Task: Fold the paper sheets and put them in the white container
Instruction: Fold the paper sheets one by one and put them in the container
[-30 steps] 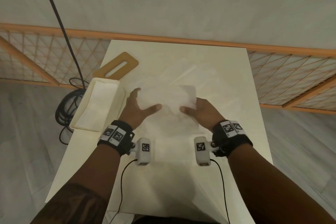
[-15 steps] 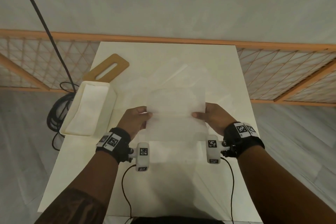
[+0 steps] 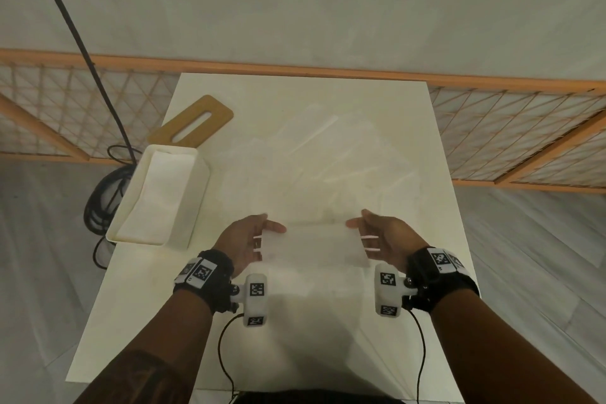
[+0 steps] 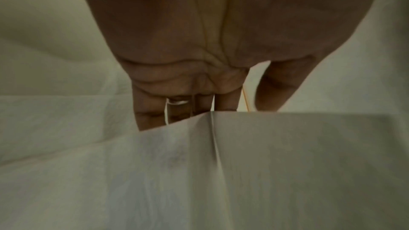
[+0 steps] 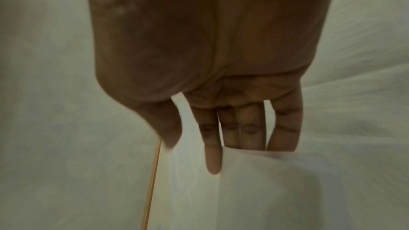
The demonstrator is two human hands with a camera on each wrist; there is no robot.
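Observation:
A white paper sheet (image 3: 314, 246) hangs low over the table's near middle, held at both short edges. My left hand (image 3: 251, 236) pinches its left edge, thumb on top and fingers underneath. My right hand (image 3: 375, 234) pinches the right edge the same way. In the left wrist view the sheet (image 4: 276, 163) shows a crease and hides the fingertips of my left hand (image 4: 199, 50). In the right wrist view my right hand (image 5: 210, 59) has its index finger in front of the sheet (image 5: 276, 190) and the others behind it. The white container (image 3: 196, 207) stands left of my left hand with folded paper (image 3: 160, 193) inside.
Several loose translucent sheets (image 3: 328, 167) lie spread over the middle of the white table (image 3: 295, 321). A wooden board with a slot (image 3: 193, 123) lies behind the container. A black cable (image 3: 101, 197) coils on the floor at the left. An orange railing (image 3: 328, 70) runs behind the table.
Both hands have drawn the sheet back from the pile toward me and lifted it, shifting from pressing on it to pinching its side edges. The container has not moved.

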